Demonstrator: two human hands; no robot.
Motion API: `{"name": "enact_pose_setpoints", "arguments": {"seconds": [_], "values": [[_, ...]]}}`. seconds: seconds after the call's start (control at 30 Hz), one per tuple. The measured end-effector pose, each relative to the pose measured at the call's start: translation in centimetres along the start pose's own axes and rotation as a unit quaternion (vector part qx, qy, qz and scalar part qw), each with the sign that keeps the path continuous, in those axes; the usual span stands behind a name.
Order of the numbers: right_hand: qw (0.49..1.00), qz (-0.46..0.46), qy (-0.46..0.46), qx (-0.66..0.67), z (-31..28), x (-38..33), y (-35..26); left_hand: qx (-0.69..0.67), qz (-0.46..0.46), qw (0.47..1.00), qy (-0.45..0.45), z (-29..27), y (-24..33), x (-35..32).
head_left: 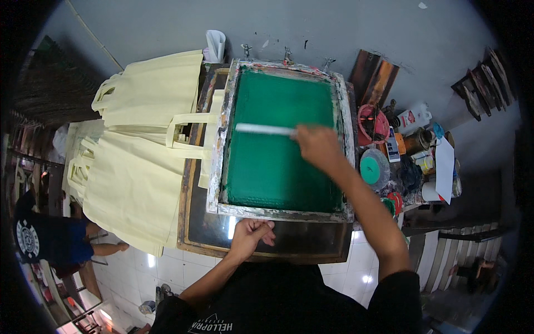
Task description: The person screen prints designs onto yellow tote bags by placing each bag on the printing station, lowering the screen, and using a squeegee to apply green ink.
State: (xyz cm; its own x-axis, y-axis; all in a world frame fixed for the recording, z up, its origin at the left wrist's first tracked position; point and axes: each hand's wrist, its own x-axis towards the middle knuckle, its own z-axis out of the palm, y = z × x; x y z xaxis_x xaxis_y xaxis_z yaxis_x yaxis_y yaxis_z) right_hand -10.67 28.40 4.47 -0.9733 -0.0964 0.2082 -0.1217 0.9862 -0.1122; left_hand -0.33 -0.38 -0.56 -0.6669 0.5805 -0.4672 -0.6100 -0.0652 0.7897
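My right hand (317, 146) is closed on one end of a long white squeegee (261, 129), slightly blurred, over the green mesh of a screen-printing frame (281, 210). The squeegee lies crosswise over the mesh. At the frame's near edge, my left hand (251, 236) rests with its fingers curled in; nothing shows in them. Beneath the frame, a pale yellow cloth bag (206, 167) sticks out on the left, its handles reaching past the edge. The rest of that bag is hidden.
Stacked pale yellow bags (133, 183) spread to the left of the dark, wood-edged table (300, 239). On the right stand a tub of green ink (370, 170), a pink basket (372, 125), a phone (392, 146) and several bottles. Another person (50, 239) is at far left.
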Motion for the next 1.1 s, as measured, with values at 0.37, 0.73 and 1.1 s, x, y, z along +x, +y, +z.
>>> {"name": "enact_pose_setpoints", "arguments": {"seconds": [0.37, 0.73, 1.1], "values": [[0.983, 0.087, -0.061, 0.149, -2.9, 15.7, 8.7, -0.140, -0.173, 0.963, -0.153, -1.8, 4.3, -0.9], [0.996, 0.056, 0.062, -0.040, 0.8, 13.6, 6.2, 0.516, 0.537, 0.657, 0.122, -1.3, 22.8, 18.3], [0.996, 0.081, -0.044, -0.016, -1.9, 7.7, 2.7, 0.618, 0.301, 0.723, 0.071, -1.6, 22.8, 19.3]]}}
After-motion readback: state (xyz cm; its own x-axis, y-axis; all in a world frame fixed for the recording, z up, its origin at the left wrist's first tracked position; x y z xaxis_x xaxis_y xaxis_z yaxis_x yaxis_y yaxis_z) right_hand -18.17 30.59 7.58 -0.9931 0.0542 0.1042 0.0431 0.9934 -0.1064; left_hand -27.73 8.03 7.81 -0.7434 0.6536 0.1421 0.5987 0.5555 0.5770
